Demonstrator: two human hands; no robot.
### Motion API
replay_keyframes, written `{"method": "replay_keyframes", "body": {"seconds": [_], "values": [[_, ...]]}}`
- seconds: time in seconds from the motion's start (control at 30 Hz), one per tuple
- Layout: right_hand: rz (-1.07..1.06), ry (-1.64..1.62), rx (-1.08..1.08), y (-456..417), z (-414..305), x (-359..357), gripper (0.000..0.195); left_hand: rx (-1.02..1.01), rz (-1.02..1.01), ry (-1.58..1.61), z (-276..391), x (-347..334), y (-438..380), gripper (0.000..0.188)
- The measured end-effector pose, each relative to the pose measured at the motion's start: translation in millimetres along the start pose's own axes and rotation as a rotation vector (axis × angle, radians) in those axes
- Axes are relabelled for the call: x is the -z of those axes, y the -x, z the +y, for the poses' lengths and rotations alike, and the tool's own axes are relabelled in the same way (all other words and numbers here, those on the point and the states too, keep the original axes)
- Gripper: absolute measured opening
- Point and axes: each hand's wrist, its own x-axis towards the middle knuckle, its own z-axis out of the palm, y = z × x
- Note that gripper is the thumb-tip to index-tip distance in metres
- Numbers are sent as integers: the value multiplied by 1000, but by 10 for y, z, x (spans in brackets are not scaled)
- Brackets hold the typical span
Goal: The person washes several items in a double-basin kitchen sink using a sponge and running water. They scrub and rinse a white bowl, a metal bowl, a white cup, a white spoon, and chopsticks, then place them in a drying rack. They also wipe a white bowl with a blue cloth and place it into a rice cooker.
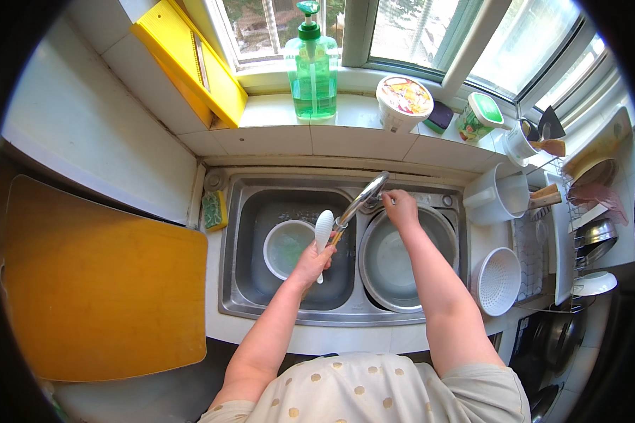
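Observation:
My left hand grips a white rice paddle together with thin wooden sticks, apparently chopsticks. They are held over the left sink basin, close under the spout of the chrome faucet. Below and left of that hand, a white bowl with cloudy, greenish liquid sits in the basin. My right hand is closed at the faucet's handle, behind the spout, and its fingers mostly hide the handle. Beneath my right forearm, a large round metal basin containing liquid rests in the right sink compartment.
A sponge lies at the sink's left corner, beside an orange-brown board. Green soap bottle, yellow slicer and tubs line the sill. Rightward stand a white colander, plastic jug and dish rack.

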Motion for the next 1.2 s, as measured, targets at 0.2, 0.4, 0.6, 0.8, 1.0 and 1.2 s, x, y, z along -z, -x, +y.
{"method": "replay_keyframes", "body": {"seconds": [0.2,0.4,0.6,0.8,1.0,1.2], "values": [[-8,-721,-175,737,-636,-360,40,-378,483,-1246,-20,-191,54,54],[-225,-876,-202,793,-784,-812,31,-432,493,-964,-104,-203,127,65],[-116,-547,-50,771,-1018,-755,17,-222,432,-774,-135,-222,173,64],[-152,-242,277,825,-1183,-478,21,-379,557,-730,-248,-285,48,64],[29,-264,604,887,-981,-268,30,-419,422,-649,-212,-341,-70,48],[348,-516,-22,531,-288,-206,25,-41,131,45,4,-209,-266,31]]}}
